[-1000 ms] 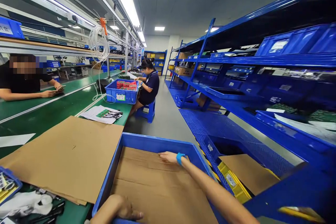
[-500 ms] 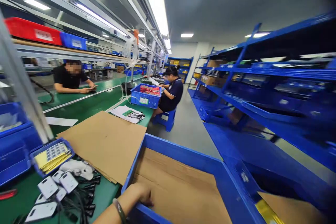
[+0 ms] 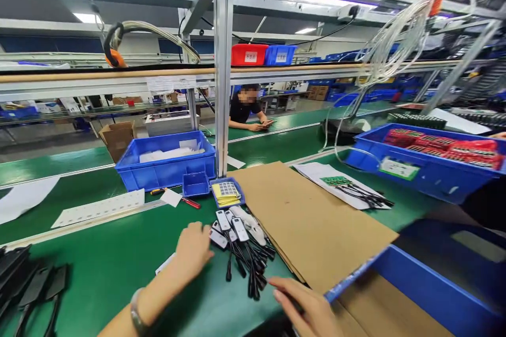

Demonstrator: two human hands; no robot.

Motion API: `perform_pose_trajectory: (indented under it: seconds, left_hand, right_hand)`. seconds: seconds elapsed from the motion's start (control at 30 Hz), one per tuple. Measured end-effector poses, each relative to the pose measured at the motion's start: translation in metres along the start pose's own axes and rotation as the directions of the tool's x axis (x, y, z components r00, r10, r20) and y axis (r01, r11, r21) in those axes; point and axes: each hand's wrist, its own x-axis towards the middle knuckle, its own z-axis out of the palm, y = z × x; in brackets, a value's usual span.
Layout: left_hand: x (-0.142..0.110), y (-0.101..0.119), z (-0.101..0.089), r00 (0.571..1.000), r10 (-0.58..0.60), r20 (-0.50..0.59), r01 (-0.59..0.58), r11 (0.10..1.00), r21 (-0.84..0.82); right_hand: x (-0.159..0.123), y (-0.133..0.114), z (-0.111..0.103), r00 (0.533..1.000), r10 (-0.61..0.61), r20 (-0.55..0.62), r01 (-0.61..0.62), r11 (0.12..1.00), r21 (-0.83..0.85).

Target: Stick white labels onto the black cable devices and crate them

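Observation:
My left hand [image 3: 193,250] rests on the green bench, fingers curled loosely over a small white-faced module at the edge of a pile of such modules with black cables [image 3: 241,245]. My right hand [image 3: 306,309] lies low at the bench's front edge, fingers stretched out flat, just right of the cable ends and beside the cardboard sheet [image 3: 312,221]. It holds nothing that I can see. A bracelet circles my left wrist.
A blue crate lined with cardboard [image 3: 427,289] sits at lower right. A large blue bin [image 3: 166,168], two small blue trays [image 3: 195,184] and a red-handled tool [image 3: 191,202] stand behind the pile. Another blue bin with red parts [image 3: 430,168] is at right. A person sits across the belt [image 3: 247,110].
My view has swung left from the aisle to the bench. My left hand left the blue crate's rim and now rests on the module pile; my right hand came back into view.

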Motion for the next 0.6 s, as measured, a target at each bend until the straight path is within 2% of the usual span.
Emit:
perform_pose_trajectory:
  seconds: [0.03, 0.1, 0.17, 0.27, 0.33, 0.4, 0.5, 0.57, 0.6]
  left_hand:
    - [-0.006, -0.023, 0.003, 0.996, -0.087, 0.028, 0.087, 0.996, 0.027]
    - [-0.020, -0.058, 0.011, 0.977, -0.183, 0.108, 0.179, 0.983, 0.049]
    - [-0.036, -0.080, 0.016, 0.973, -0.171, 0.156, 0.170, 0.985, 0.025]
    - [-0.057, -0.095, 0.013, 0.994, -0.034, 0.103, 0.044, 0.993, -0.105]
    - [-0.064, -0.098, 0.008, 0.994, 0.102, 0.045, -0.087, 0.964, -0.249]
    - [-0.063, -0.100, 0.010, 0.969, 0.247, 0.018, -0.220, 0.892, -0.394]
    - [-0.046, -0.102, 0.032, 0.905, 0.425, -0.009, -0.369, 0.774, -0.515]
    - [-0.028, -0.100, 0.055, 0.870, 0.484, -0.093, -0.455, 0.715, -0.530]
    - [-0.018, -0.099, 0.067, 0.864, 0.473, -0.171, -0.486, 0.698, -0.525]
  right_hand:
    - [0.021, -0.016, 0.013, 0.998, -0.047, 0.042, 0.046, 0.999, 0.007]
    - [0.054, -0.044, 0.037, 0.991, -0.115, 0.068, 0.115, 0.993, -0.005]
    - [0.072, -0.066, 0.054, 0.981, -0.175, 0.084, 0.178, 0.984, -0.031]
    - [0.084, -0.081, 0.064, 0.982, -0.178, 0.060, 0.184, 0.974, -0.135]
    - [0.092, -0.080, 0.066, 0.997, -0.080, -0.001, 0.076, 0.958, -0.276]
    - [0.106, -0.073, 0.069, 0.997, 0.047, -0.056, -0.066, 0.904, -0.423]
    - [0.128, -0.059, 0.076, 0.983, 0.168, -0.075, -0.182, 0.831, -0.526]
    - [0.135, -0.051, 0.079, 0.981, 0.177, -0.082, -0.193, 0.826, -0.529]
    - [0.136, -0.048, 0.080, 0.982, 0.165, -0.088, -0.186, 0.831, -0.525]
